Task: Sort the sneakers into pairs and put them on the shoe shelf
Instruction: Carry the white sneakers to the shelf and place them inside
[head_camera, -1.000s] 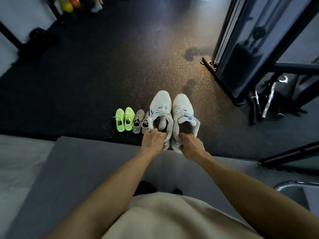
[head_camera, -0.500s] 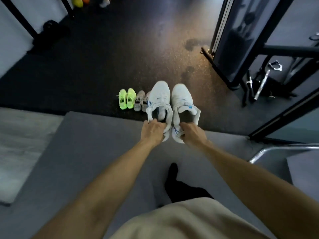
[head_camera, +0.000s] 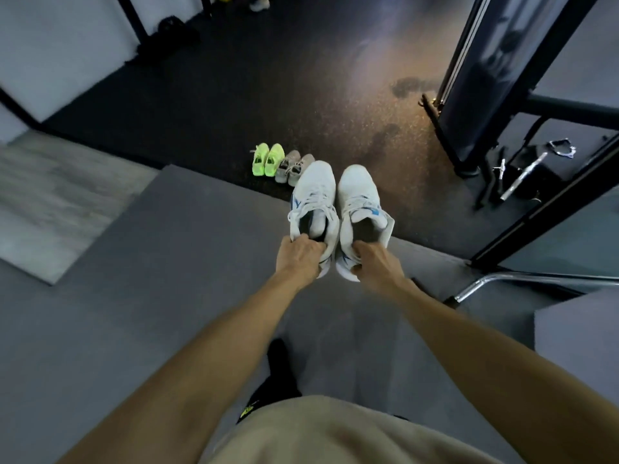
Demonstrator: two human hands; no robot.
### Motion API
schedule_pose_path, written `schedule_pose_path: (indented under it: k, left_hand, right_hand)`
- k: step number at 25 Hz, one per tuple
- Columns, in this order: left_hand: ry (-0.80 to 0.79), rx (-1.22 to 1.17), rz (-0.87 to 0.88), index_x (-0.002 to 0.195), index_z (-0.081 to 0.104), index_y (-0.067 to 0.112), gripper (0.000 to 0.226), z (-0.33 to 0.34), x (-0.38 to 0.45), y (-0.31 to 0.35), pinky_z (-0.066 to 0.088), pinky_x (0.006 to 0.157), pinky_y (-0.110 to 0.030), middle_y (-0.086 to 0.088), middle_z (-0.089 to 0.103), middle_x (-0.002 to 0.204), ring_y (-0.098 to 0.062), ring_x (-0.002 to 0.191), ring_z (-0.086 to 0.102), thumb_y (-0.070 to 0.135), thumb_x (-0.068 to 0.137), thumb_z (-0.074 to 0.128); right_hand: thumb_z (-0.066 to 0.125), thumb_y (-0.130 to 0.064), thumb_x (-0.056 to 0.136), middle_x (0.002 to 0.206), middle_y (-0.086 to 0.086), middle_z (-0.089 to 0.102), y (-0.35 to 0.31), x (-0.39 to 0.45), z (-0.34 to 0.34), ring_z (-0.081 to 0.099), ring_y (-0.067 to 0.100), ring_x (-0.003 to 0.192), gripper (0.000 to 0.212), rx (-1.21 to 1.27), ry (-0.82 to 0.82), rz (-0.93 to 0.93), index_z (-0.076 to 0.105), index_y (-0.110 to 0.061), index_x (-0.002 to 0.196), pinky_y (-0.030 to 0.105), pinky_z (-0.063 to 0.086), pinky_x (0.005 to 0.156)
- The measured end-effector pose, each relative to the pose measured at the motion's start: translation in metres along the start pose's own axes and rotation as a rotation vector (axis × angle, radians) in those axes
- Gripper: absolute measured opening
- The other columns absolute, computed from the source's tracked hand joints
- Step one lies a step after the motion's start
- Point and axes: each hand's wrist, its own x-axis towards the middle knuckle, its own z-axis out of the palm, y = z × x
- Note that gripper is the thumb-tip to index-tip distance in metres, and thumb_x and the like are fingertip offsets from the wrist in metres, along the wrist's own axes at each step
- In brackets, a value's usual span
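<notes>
Two white sneakers with blue marks are held side by side in the air, toes pointing away from me. My left hand [head_camera: 300, 257] grips the heel collar of the left white sneaker [head_camera: 315, 195]. My right hand [head_camera: 376, 262] grips the heel of the right white sneaker [head_camera: 360, 199]. On the dark floor beyond them stand a neon green pair [head_camera: 267, 159] and a grey-beige pair [head_camera: 294, 165], lined up together. No shoe shelf is in view.
I stand on a grey mat [head_camera: 150, 262] whose edge meets the speckled black floor [head_camera: 301, 95]. A dark gym machine frame [head_camera: 485, 78] and loose metal handles [head_camera: 522, 175] stand at the right. A chrome bar [head_camera: 519, 279] lies at the lower right.
Both hands have lifted the white pair and drawn it back toward me over the mat edge. The view has shifted back, so the green and grey pairs sit farther off.
</notes>
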Motion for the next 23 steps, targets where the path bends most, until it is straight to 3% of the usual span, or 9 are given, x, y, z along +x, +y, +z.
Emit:
schedule_pose_path:
  k: [5,15,19,23]
  left_hand:
    - [-0.010,-0.074,-0.065,0.105,0.063,0.023,0.018,0.010,-0.090,0.106,0.034,0.085,-0.032,-0.004,0.063,0.105,-0.023,0.104,0.056,0.031,0.089,0.062]
    - [0.057,-0.094,-0.098,0.103,0.064,0.023,0.016,0.034,-0.247,0.240,0.036,0.089,-0.030,-0.002,0.062,0.103,-0.022,0.101,0.056,0.026,0.087,0.064]
    - [0.036,-0.153,-0.080,0.099,0.064,0.021,0.013,0.050,-0.315,0.303,0.034,0.085,-0.029,-0.005,0.060,0.104,-0.028,0.098,0.053,0.026,0.087,0.064]
    - [0.060,-0.117,0.057,0.095,0.063,0.022,0.010,0.061,-0.370,0.379,0.031,0.082,-0.030,-0.003,0.063,0.100,-0.022,0.101,0.055,0.027,0.087,0.063]
  right_hand:
    - [0.056,-0.016,0.088,0.104,0.014,0.063,0.060,-0.116,-0.004,0.061,0.037,0.092,0.018,-0.048,-0.007,-0.065,0.056,-0.008,0.104,0.034,0.040,0.064]
    - [0.054,-0.014,0.087,0.110,0.012,0.061,0.119,-0.305,0.009,0.060,0.035,0.099,0.022,-0.059,-0.015,-0.049,0.054,-0.010,0.109,0.035,0.044,0.072]
    - [0.055,-0.011,0.084,0.104,0.011,0.061,0.153,-0.404,0.016,0.059,0.035,0.096,0.018,-0.014,0.012,-0.026,0.054,-0.010,0.102,0.033,0.040,0.069]
    - [0.055,-0.015,0.087,0.104,0.009,0.061,0.199,-0.504,0.014,0.058,0.033,0.093,0.016,0.000,0.053,0.035,0.055,-0.011,0.103,0.032,0.038,0.067]
